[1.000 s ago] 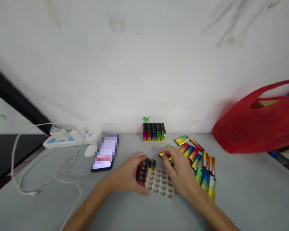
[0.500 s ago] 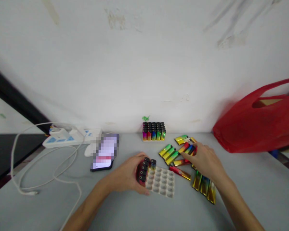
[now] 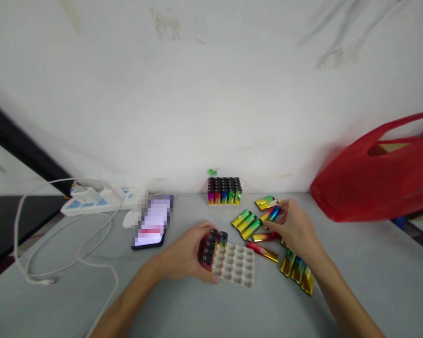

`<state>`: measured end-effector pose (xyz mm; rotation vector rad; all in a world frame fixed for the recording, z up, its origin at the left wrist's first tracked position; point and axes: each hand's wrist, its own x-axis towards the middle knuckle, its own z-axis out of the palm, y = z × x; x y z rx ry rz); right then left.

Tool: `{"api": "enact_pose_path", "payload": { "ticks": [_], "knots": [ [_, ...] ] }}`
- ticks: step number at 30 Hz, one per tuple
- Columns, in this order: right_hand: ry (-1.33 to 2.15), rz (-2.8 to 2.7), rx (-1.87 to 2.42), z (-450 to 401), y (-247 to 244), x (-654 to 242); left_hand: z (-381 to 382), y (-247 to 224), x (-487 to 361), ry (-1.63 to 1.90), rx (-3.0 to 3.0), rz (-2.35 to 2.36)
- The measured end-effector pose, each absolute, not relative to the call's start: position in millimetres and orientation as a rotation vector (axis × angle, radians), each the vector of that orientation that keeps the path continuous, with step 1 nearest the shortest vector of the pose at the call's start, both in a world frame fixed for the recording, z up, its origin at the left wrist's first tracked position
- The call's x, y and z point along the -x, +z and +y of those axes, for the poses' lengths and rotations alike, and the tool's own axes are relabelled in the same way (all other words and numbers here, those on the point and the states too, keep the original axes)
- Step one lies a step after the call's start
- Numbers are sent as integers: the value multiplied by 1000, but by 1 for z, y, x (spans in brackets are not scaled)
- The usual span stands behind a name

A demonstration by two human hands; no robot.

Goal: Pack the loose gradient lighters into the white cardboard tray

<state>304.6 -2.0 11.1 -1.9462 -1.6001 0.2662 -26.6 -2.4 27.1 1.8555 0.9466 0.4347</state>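
My left hand (image 3: 188, 253) is wrapped round the left side of a white tray (image 3: 246, 265) with rows of round hollows. Under its fingers stands a row of reddish lighters (image 3: 208, 249) with black tops, upright in the tray. One blue lighter (image 3: 223, 239) stands beside them in the far row. Over the loose pile, my right hand (image 3: 296, 230) has its thumb and fingers closed round a shiny blue lighter (image 3: 274, 214). Red-and-gold lighters (image 3: 262, 251) lie near it. Green-and-gold lighters (image 3: 246, 224) lie left of its thumb, and several gold ones (image 3: 296, 271) lie under the wrist.
A full block of upright lighters (image 3: 224, 191) stands against the wall. On the left are a phone (image 3: 153, 223), a white mouse (image 3: 129, 218), a power strip (image 3: 102, 202) and a looping white cable (image 3: 109, 267). A red bag (image 3: 366, 183) sits at the right.
My right fingers have closed in on the pile, and the blue lighter has shifted between them. My left hand keeps its hold on the tray. The view has tilted very slightly.
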Motion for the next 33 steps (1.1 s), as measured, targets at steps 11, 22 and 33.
{"api": "enact_pose_path", "payload": {
  "ticks": [11, 22, 33],
  "knots": [
    [1028, -1070, 1286, -6, 41, -274, -4, 27, 26, 452, -1853, 934],
    [1668, -713, 976, -32, 41, -217, -1, 25, 26, 458, -1864, 934],
    [1282, -1255, 1160, -44, 23, -196, -2, 26, 26, 463, -1857, 915]
  ]
}}
